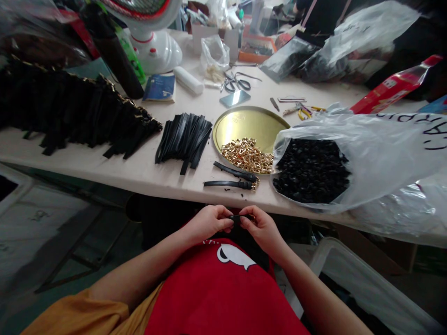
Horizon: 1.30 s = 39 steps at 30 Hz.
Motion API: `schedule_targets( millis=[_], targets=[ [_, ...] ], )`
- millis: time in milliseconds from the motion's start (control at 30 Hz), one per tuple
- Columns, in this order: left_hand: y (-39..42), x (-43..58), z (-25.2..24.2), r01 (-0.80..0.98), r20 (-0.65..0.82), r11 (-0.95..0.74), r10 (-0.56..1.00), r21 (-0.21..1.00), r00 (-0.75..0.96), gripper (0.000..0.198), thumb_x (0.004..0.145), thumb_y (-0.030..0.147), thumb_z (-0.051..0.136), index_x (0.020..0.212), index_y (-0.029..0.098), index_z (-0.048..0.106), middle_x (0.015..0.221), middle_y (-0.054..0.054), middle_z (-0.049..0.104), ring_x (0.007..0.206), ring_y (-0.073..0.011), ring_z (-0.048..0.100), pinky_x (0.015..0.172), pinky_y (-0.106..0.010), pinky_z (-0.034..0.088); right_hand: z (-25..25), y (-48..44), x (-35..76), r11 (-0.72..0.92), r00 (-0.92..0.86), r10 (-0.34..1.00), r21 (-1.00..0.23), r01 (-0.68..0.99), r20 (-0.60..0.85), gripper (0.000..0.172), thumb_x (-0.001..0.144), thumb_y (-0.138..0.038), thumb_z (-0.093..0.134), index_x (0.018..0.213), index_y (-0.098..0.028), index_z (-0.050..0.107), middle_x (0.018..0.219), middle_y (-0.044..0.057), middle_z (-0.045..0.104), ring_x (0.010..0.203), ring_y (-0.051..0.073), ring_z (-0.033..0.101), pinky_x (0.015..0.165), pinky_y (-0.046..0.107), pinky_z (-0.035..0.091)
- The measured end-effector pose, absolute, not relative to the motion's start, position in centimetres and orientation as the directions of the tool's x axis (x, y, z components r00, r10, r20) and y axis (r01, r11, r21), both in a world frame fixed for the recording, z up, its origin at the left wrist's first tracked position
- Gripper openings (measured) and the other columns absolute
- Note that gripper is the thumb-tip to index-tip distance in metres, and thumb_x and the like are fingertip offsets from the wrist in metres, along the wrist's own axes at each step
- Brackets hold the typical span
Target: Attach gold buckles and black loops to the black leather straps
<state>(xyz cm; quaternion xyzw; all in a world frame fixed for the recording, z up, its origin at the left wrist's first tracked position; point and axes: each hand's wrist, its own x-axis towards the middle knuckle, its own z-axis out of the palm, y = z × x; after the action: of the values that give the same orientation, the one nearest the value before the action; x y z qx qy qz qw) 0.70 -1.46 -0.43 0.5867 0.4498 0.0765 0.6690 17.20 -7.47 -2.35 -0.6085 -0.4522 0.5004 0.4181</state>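
L hand [209, 221] and R hand [261, 228] are together over the lap, just off the front edge of the counter [195, 102], both pinched narrow w/ thumb and fingers closed on a short black piece [235, 217] btwn them — most of it is covered by the fingers, so can't tell its full length or shape. A bit of gold shows by the R fingers, too small to make out. Nearest the hands on the counter: two black straps [225, 184] lying side by side, gold buckles at their R ends, a few black scraps [227, 190] close by. Behind those, a round gold tray [251, 122] w/ a heap of gold buckles [246, 156] along its near side. Right of the tray, a clear plastic bag [384, 153] lies mouth toward the tray, w/ lots of small black bits [312, 172] inside. Left of the tray, a loose bundle of plain black straps [185, 139]; farther L, a big dark pile of straps [77, 111] w/ gold along the top. Toward the back, L to R: white fan [153, 46], blue booklet [159, 88], white roll [188, 80], scissors [235, 83] w/ a flat shiny slab [235, 98] just in front, yellow-handled pliers [303, 113], red-labelled bottle [394, 86] tilted behind the bag.
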Motion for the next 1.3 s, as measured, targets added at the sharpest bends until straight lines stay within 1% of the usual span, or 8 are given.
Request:
schedule_targets(
  millis=[167, 433, 567, 733, 833, 967, 1133, 1300],
  targets=[
    [-1.9, 1.5, -0.7, 0.512, -0.411, 0.047, 0.661, 0.858, 0.628, 0.020, 0.073, 0.026, 0.053, 0.085, 0.016, 0.065, 0.073, -0.002, 0.067, 0.066, -0.0152, 0.060, 0.060, -0.023, 0.043, -2.1, -7.7, 17.2, -0.111, 0.021, 0.994, -0.948, 0.299, -0.110, 0.008, 0.071, -0.020, 0.058, 0.076, -0.024, 0.063, 0.074, 0.000, 0.061, 0.069, 0.017, 0.053, 0.065, 0.029, 0.042],
    [-1.0, 0.6, -0.1, 0.576, -0.393, -0.044, 0.688, 0.816, 0.609, 0.021, 0.071, 0.028, 0.056, 0.089, 0.017, 0.060, 0.072, -0.001, 0.067, 0.066, -0.0163, 0.060, 0.058, -0.023, 0.042, -2.5, -7.5, 18.1, -0.262, 0.040, 0.965, -0.953, 0.152, -0.259, 0.014, 0.070, -0.025, 0.061, 0.084, -0.022, 0.062, 0.072, 0.000, 0.062, 0.066, 0.015, 0.054, 0.058, 0.026, 0.042],
    [-0.2, 1.7, 0.8, 0.594, -0.289, -0.224, 0.709, 0.773, 0.643, 0.016, 0.073, 0.030, 0.055, 0.082, 0.019, 0.062, 0.074, -0.002, 0.066, 0.069, -0.0176, 0.059, 0.059, -0.024, 0.040, -2.0, -6.9, 18.2, -0.237, 0.027, 0.972, -0.964, 0.122, -0.235, 0.010, 0.071, -0.025, 0.061, 0.080, -0.021, 0.061, 0.069, -0.001, 0.061, 0.062, 0.014, 0.053, 0.058, 0.026, 0.041],
    [3.2, 3.7, 1.8, 0.596, -0.152, -0.454, 0.698, 0.662, 0.700, 0.025, 0.079, 0.034, 0.051, 0.097, 0.020, 0.060, 0.089, -0.004, 0.066, 0.082, -0.0200, 0.058, 0.069, -0.026, 0.040, -1.4, -3.8, 19.3, -0.197, 0.130, 0.973, -0.979, 0.053, -0.189, 0.019, 0.072, -0.035, 0.061, 0.084, -0.021, 0.060, 0.065, -0.001, 0.059, 0.059, 0.015, 0.053, 0.058, 0.028, 0.042],
    [6.1, 4.0, 1.4, 0.605, -0.028, -0.623, 0.685, 0.497, 0.728, 0.038, 0.076, 0.035, 0.057, 0.110, 0.019, 0.054, 0.103, -0.008, 0.061, 0.095, -0.0232, 0.055, 0.082, -0.030, 0.038, -1.6, -1.5, 20.3, -0.082, 0.292, 0.956, -0.931, 0.355, 0.027, 0.022, 0.074, -0.037, 0.057, 0.089, -0.021, 0.060, 0.079, 0.005, 0.062, 0.073, 0.021, 0.055, 0.071, 0.035, 0.042],
    [8.6, 4.1, -0.2, 0.550, 0.051, -0.772, 0.593, 0.318, 0.804, 0.043, 0.073, 0.028, 0.059, 0.113, 0.016, 0.051, 0.110, -0.012, 0.057, 0.104, -0.0258, 0.049, 0.090, -0.036, 0.034, -3.2, 0.0, 20.8, -0.001, 0.209, 0.937, -0.598, 0.801, 0.280, 0.030, 0.081, -0.032, 0.046, 0.105, -0.017, 0.057, 0.107, 0.014, 0.058, 0.099, 0.029, 0.049, 0.087, 0.044, 0.035],
    [8.2, 5.5, -1.3, 0.537, 0.075, -0.836, 0.546, 0.108, 0.834, 0.017, 0.083, 0.018, 0.042, 0.085, 0.012, 0.058, 0.088, -0.011, 0.059, 0.083, -0.0232, 0.055, 0.070, -0.035, 0.043, -5.7, -0.7, 20.8, 0.109, 0.067, 0.925, -0.432, 0.895, 0.374, 0.036, 0.085, -0.036, 0.039, 0.110, -0.014, 0.053, 0.104, 0.015, 0.060, 0.096, 0.029, 0.053, 0.085, 0.045, 0.039],
    [9.3, 4.6, 0.1, 0.539, 0.095, -0.843, 0.537, 0.009, 0.838, 0.016, 0.084, 0.017, 0.038, 0.088, 0.013, 0.053, 0.085, -0.008, 0.057, 0.073, -0.0197, 0.056, 0.056, -0.030, 0.044, -8.3, -0.6, 22.3, 0.148, 0.090, 0.875, -0.440, 0.885, 0.476, 0.053, 0.083, -0.051, 0.034, 0.116, -0.012, 0.048, 0.107, 0.017, 0.058, 0.098, 0.031, 0.054, 0.084, 0.045, 0.042]
  ],
)
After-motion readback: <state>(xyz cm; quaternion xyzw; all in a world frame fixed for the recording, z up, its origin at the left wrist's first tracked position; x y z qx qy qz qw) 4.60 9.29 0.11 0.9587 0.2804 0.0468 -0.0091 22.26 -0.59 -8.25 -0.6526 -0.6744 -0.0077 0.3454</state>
